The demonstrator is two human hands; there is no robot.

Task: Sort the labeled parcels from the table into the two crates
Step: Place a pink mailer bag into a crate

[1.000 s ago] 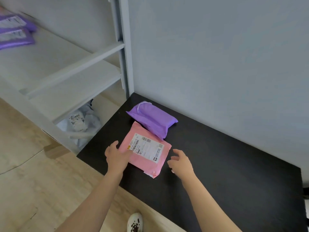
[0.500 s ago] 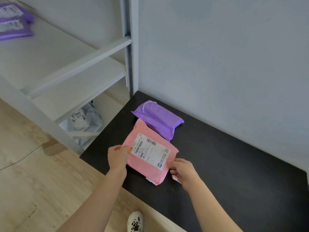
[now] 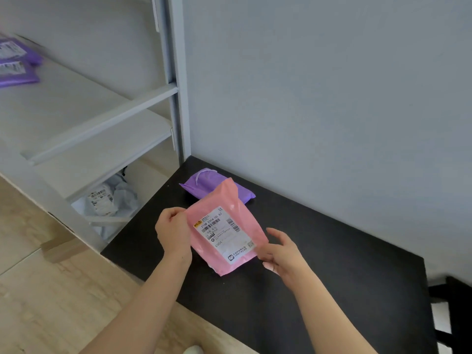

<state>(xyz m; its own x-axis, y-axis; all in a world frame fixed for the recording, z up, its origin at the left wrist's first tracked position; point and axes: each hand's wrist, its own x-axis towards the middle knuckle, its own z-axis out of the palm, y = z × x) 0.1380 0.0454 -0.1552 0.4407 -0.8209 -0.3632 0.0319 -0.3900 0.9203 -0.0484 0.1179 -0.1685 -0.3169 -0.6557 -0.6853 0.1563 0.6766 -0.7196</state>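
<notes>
A pink parcel (image 3: 229, 198) with a white printed shipping label facing up is held just above the near left part of a black tabletop (image 3: 332, 264), tilted with its far end higher. The left hand (image 3: 173, 231) pinches the parcel's left edge with curled fingers. The right hand (image 3: 281, 249) holds the lower right edge, with the thumb raised beside it and the fingers curled at the corner. The hands are apart, one on each side, as if turning the label up to be read. Just behind it a purple parcel (image 3: 204, 182) lies flat on the tabletop near the wall (image 3: 332, 98), partly hidden by the pink one; no label shows on its upper side. To the left stands a pale grey shelf unit (image 3: 89, 123). On its upper shelf, at the far left edge of view, lie two blurred purple labeled parcels (image 3: 15, 65), and low inside it sits a crumpled grey-white parcel (image 3: 107, 200) with a label. Light wooden floor (image 3: 51, 290) runs below. No crate is clearly visible, so it cannot be told whether the shelved parcels count as sorted. Judging by this, the task is partway or late: only two parcels are seen at the tabletop, one in hand and awaiting its destination, the purple one not yet picked up.
</notes>
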